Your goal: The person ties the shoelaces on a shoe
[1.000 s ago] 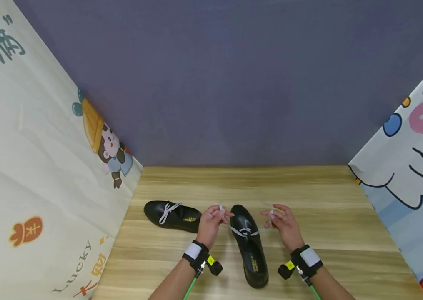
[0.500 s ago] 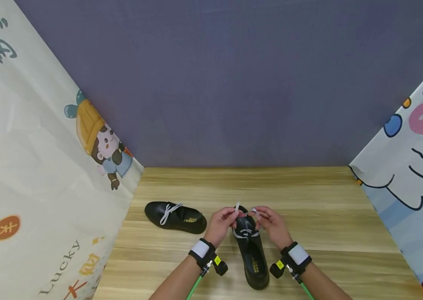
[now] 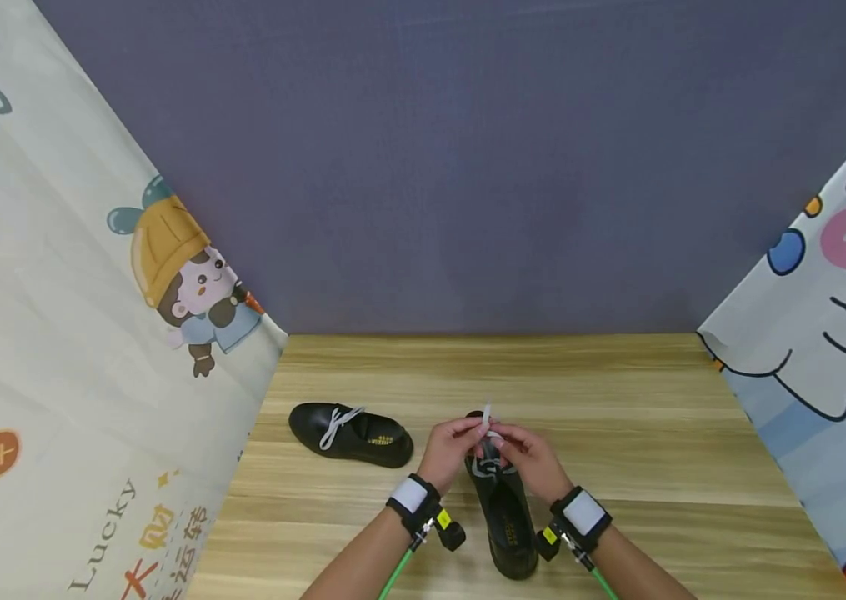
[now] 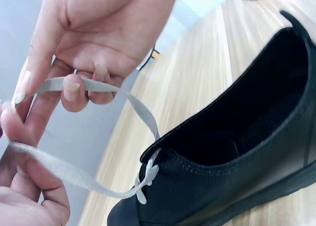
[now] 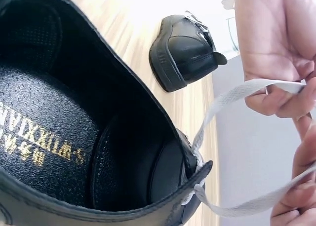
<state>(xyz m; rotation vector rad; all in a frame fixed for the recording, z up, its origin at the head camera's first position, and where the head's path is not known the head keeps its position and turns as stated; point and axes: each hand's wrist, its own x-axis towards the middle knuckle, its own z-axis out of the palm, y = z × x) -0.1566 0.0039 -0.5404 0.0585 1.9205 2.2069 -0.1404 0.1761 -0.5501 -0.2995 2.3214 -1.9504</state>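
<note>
A black leather shoe (image 3: 510,533) lies in front of me, toe pointing away. Above its toe my left hand (image 3: 447,454) and right hand (image 3: 538,463) meet, fingertips right at each other. Both pinch the pale grey shoelace (image 4: 74,174), one strand to each hand. In the left wrist view the strands rise from the shoe's crossed lacing as a wide loop. One strand passes over the right hand's curled fingers (image 4: 74,90). A lace end stands up above the left fingertips in the head view. The fingers partly hide where the strands meet.
A second black shoe (image 3: 310,425), its white lace tied in a bow, lies sideways to the left on the wood-grain table (image 3: 618,392). A grey-blue panel (image 3: 468,167) stands behind. Printed white sheets (image 3: 55,275) flank both sides.
My hands were apart on either side of the shoe, each with a lace strand. They have come together over the toe, bringing the strands to one point. The shoes stay put.
</note>
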